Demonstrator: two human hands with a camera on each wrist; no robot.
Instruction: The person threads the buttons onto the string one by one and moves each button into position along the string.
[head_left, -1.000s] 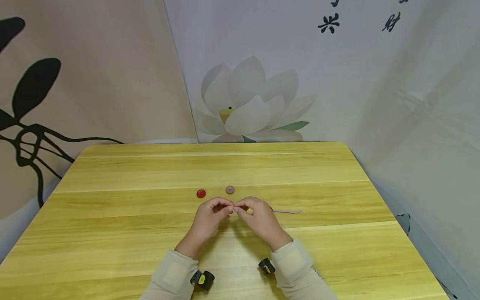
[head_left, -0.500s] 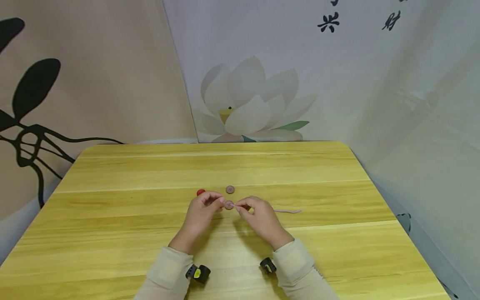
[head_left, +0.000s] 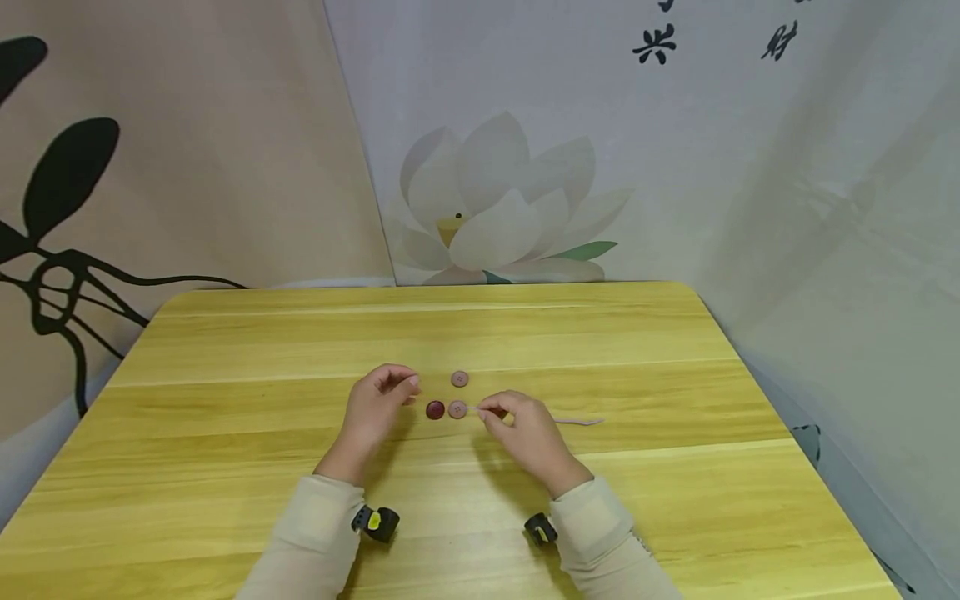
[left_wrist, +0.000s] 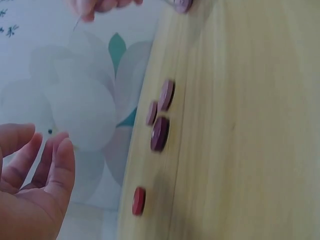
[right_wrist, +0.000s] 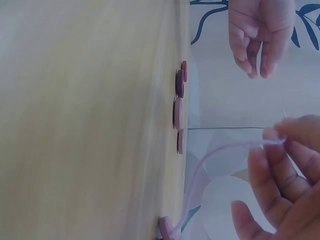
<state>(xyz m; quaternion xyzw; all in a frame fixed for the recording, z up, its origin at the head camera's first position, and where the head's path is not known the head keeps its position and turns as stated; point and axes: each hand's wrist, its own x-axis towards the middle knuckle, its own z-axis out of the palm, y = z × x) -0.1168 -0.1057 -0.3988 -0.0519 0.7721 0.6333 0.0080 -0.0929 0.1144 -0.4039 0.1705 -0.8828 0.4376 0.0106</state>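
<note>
My left hand (head_left: 381, 402) hovers at the left with nothing between its fingers; in the left wrist view its thumb and fingers (left_wrist: 62, 172) stand apart. My right hand (head_left: 525, 433) pinches a pale purple cord (right_wrist: 220, 148), and a thin stiff tip (left_wrist: 76, 23) sticks out past its fingertips. The cord runs down to a mauve button (right_wrist: 167, 227) on the table. Between the hands lie a dark maroon button (head_left: 435, 409) and a mauve button (head_left: 457, 409) side by side. A red button (left_wrist: 139, 201) is hidden by my left hand in the head view.
Another mauve button (head_left: 459, 379) lies just behind the pair. The cord's tail (head_left: 579, 422) stretches right of my right hand on the wooden table (head_left: 225, 467). A printed cloth (head_left: 517, 100) hangs behind the table's far edge.
My left hand has drawn back left, away from the cord and my right hand, uncovering the maroon button and covering the red one. My right hand keeps its pinch, almost in place.
</note>
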